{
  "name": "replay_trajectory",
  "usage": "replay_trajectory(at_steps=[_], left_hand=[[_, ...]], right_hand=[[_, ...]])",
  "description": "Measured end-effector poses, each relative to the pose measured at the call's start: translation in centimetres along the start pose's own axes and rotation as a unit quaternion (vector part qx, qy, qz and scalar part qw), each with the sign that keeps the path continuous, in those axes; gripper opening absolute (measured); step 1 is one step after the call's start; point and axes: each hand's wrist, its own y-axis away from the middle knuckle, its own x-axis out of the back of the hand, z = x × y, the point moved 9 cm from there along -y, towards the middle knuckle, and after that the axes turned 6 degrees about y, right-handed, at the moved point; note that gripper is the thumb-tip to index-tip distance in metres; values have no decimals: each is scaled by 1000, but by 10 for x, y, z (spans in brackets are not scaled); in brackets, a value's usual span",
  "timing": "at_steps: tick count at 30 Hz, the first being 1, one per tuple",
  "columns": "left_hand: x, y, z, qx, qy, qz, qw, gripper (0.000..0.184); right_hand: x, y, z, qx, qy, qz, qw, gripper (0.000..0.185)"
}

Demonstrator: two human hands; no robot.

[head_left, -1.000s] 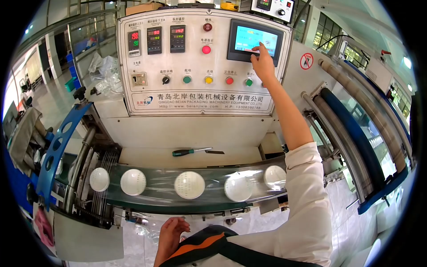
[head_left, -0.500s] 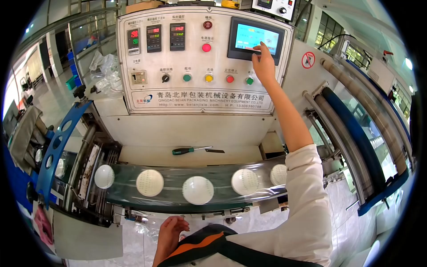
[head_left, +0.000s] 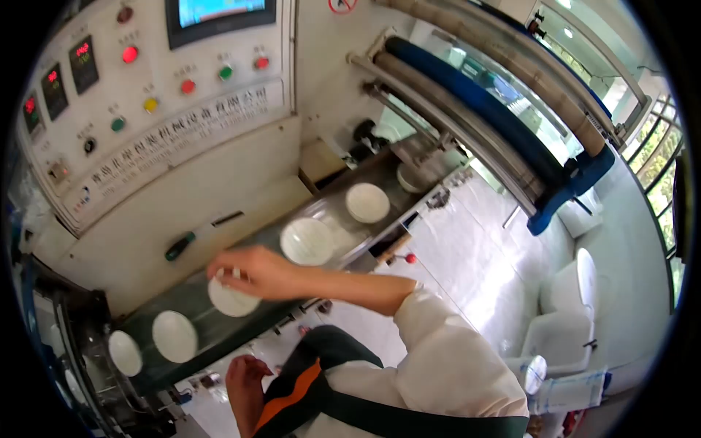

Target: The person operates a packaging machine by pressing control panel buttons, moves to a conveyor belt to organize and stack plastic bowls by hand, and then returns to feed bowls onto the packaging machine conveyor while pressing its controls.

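My right hand (head_left: pixel 252 273), smeared by motion, is over a round white piece (head_left: pixel 235 299) on the dark conveyor (head_left: pixel 208 332). Its fingers point left across the upper edge of that piece; whether they touch it I cannot tell. More round white pieces lie in a row along the belt: one (head_left: pixel 309 241) just right of the hand, another (head_left: pixel 367 203) farther up, and one (head_left: pixel 174 336) to the lower left. Near my body, in front of the conveyor, my left hand (head_left: pixel 247 379) has its fingers curled in, with nothing visible in them.
Behind the belt stands a control panel (head_left: pixel 182 124) with buttons and a lit screen (head_left: pixel 219 10). A green-handled screwdriver (head_left: pixel 180 246) and a dark flat blade (head_left: pixel 227 218) lie on the ledge. Rollers on a blue frame (head_left: pixel 504 128) rise at right; white tubs (head_left: pixel 562 339) stand on the floor.
My right hand has left the touchscreen and come down to the row of white pieces. The view has swung right and tilted. My left hand stays near my body.
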Motion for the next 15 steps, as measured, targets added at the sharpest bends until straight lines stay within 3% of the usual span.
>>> replay_trajectory(at_steps=[3,6,8,10,12,13,14,15], left_hand=[[-5,-2,-14,39,-31,-29,998,19],[-15,4,-20,65,-53,-46,995,15],[-6,5,-27,60,-144,-62,986,10],[-18,11,-20,72,-152,-99,981,9],[-12,22,-15,80,-220,-86,968,8],[-10,24,-19,55,-206,-119,970,8],[-8,27,-20,37,-249,-125,960,6],[-8,32,-21,48,-254,-128,957,6]], right_hand=[[-54,65,4,-100,-76,-120,985,25],[-99,110,13,-124,-182,-100,970,32],[-126,133,8,-253,-236,-201,916,35],[-133,135,-3,-206,-258,-189,925,37],[-157,150,-8,-302,-439,-217,818,38],[-168,150,-3,-268,-400,-218,849,37],[-178,162,-3,-277,-435,-234,824,37],[-181,165,-3,-275,-417,-217,839,36]])
